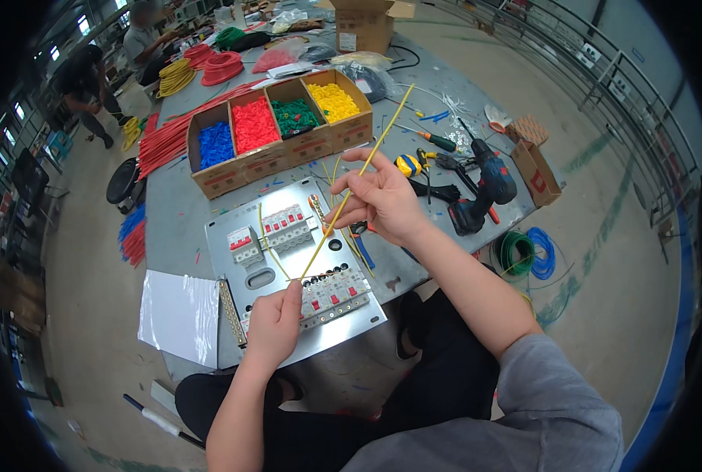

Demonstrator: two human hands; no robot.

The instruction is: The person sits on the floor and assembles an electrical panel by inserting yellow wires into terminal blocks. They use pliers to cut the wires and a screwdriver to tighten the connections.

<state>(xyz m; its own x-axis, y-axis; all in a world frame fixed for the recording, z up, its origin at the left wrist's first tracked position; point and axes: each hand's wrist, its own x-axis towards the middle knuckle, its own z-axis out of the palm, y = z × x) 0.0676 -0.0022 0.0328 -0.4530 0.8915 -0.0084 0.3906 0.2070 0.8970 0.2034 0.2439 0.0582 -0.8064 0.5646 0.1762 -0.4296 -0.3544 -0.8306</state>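
A thin yellow wire (pixel 395 120) slants up and to the right across the middle of the view. My left hand (pixel 275 329) pinches its lower end between thumb and curled fingers. Higher up, my right hand (pixel 382 200) has its thumb and bent fingers around the same wire. Beneath both hands lies a silver metal mounting plate (pixel 343 325). It carries a row of circuit breakers (pixel 335 300) near its front edge, partly hidden by my left hand, and another breaker row (pixel 286 228) farther back. A smaller breaker block (pixel 245 246) sits at the left. Another yellow wire rests across the plate.
Behind the plate stands a divided cardboard box (pixel 241 161) of blue, red, green and yellow caps. A cordless drill (pixel 485 185), screwdriver (pixel 437 141) and tape measure (pixel 407 164) lie right. Plastic-wrapped white sheet (pixel 180 315) is at left. Wire coils (pixel 514 253) lie right; two people work far left.
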